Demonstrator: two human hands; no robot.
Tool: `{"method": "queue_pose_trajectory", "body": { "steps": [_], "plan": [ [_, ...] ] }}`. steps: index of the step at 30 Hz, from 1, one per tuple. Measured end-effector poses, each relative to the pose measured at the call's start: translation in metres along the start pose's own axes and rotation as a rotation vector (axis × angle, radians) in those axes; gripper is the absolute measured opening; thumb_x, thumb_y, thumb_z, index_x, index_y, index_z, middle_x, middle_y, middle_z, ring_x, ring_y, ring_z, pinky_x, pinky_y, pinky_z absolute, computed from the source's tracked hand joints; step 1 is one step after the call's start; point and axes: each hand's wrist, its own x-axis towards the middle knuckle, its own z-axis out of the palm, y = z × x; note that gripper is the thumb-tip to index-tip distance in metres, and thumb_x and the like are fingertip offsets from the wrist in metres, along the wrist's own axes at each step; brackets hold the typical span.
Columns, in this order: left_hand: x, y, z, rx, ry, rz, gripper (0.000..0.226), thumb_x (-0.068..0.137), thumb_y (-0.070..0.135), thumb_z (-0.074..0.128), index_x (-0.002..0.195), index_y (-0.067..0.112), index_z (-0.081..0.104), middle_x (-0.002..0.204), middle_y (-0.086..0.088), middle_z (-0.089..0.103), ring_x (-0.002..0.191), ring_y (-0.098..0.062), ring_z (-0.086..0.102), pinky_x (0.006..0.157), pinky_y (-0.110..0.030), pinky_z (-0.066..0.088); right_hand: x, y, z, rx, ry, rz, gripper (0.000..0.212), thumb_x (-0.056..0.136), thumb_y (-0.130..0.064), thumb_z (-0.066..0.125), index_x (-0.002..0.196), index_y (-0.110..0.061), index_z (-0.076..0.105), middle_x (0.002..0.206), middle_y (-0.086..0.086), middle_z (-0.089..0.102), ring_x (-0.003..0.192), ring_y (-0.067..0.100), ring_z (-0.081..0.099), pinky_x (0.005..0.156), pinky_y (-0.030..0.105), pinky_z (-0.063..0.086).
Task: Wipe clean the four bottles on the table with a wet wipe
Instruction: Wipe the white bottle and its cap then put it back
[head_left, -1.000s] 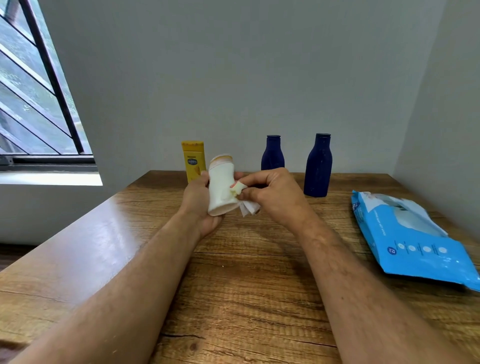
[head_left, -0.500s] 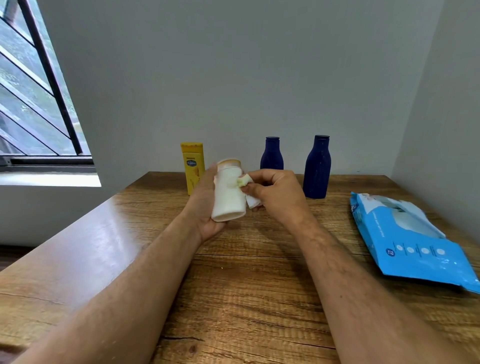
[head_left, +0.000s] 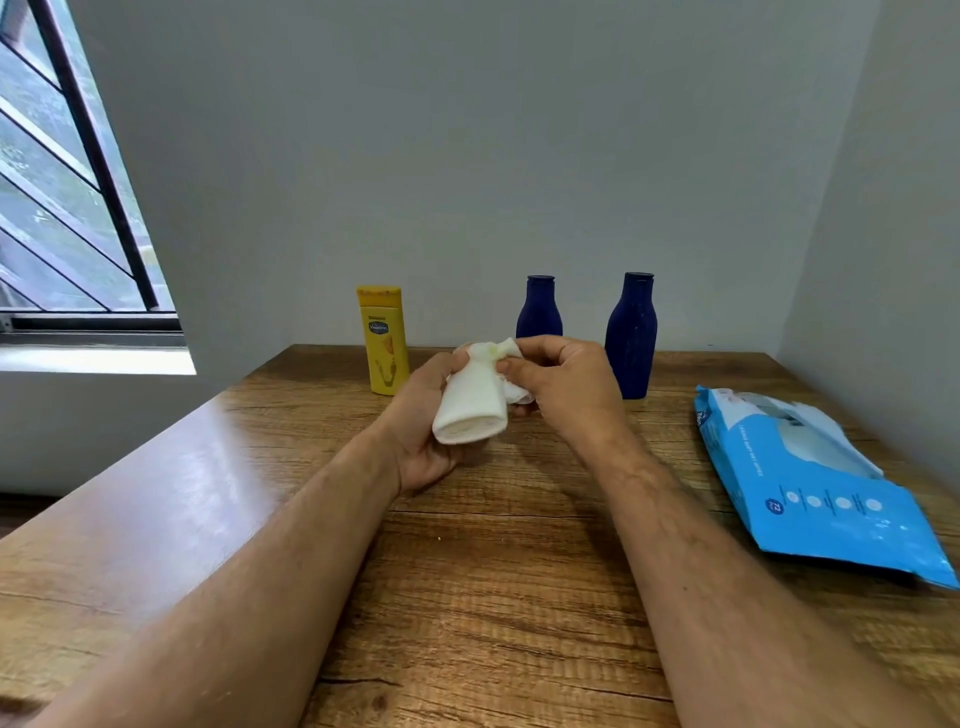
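My left hand grips a white bottle above the table, its base tipped toward me. My right hand pinches a crumpled white wet wipe against the bottle's top and right side, and the cap is hidden under the wipe. A yellow bottle stands upright at the back of the table, left of my hands. Two dark blue bottles stand at the back too: a shorter one partly behind my hands and a taller one to the right.
A blue pack of wet wipes lies flat on the right side of the wooden table. Grey walls close off the back and right. A barred window is at the left.
The white bottle has tipped so its base faces me more. My right hand with the wipe has moved up from the bottle's side to its top end.
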Motion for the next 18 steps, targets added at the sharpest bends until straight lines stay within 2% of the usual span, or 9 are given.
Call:
{"method": "queue_pose_trajectory", "body": {
  "steps": [3, 8, 11, 14, 18],
  "plan": [
    [0.005, 0.002, -0.005, -0.078, 0.055, 0.027, 0.034, 0.103, 0.034, 0.049, 0.123, 0.008, 0.057, 0.085, -0.013, 0.072, 0.067, -0.021, 0.07, 0.056, -0.028, 0.054, -0.003, -0.003, 0.001, 0.067, -0.119, 0.036, 0.012, 0.085, -0.01, 0.074, 0.097, -0.011, 0.074, 0.086, 0.004, 0.073, 0.068, 0.012, 0.069, 0.054, 0.027, 0.055],
    [0.011, 0.004, -0.011, -0.162, 0.111, 0.038, 0.038, 0.103, 0.031, 0.05, 0.13, 0.004, 0.054, 0.092, -0.018, 0.068, 0.063, -0.02, 0.068, 0.049, -0.023, 0.054, -0.004, -0.007, -0.001, 0.165, -0.207, 0.041, 0.007, 0.082, -0.007, 0.075, 0.086, -0.013, 0.075, 0.076, 0.004, 0.074, 0.065, 0.017, 0.069, 0.049, 0.026, 0.052],
    [0.012, 0.001, -0.01, -0.045, 0.104, -0.044, 0.033, 0.106, 0.025, 0.045, 0.129, 0.003, 0.051, 0.082, -0.016, 0.067, 0.055, -0.017, 0.062, 0.04, -0.022, 0.048, -0.003, -0.006, 0.001, 0.104, -0.164, 0.048, 0.011, 0.084, -0.008, 0.075, 0.093, -0.013, 0.076, 0.085, 0.005, 0.075, 0.066, 0.013, 0.068, 0.051, 0.026, 0.053],
    [0.009, -0.004, -0.007, 0.057, 0.07, -0.125, 0.033, 0.107, 0.025, 0.039, 0.131, 0.004, 0.05, 0.094, -0.019, 0.066, 0.065, -0.019, 0.061, 0.04, -0.022, 0.044, -0.002, 0.002, 0.006, -0.046, -0.054, 0.071, 0.016, 0.088, -0.017, 0.073, 0.104, -0.016, 0.074, 0.092, 0.0, 0.074, 0.068, 0.011, 0.068, 0.053, 0.023, 0.053],
    [0.003, -0.001, -0.002, 0.051, 0.056, -0.095, 0.023, 0.103, 0.015, 0.034, 0.114, 0.004, 0.05, 0.067, -0.016, 0.068, 0.05, -0.019, 0.062, 0.038, -0.021, 0.039, -0.001, 0.004, 0.004, -0.064, -0.058, 0.092, 0.014, 0.089, -0.015, 0.071, 0.102, -0.016, 0.074, 0.09, 0.001, 0.073, 0.064, 0.011, 0.067, 0.054, 0.023, 0.054]
  ]
}}
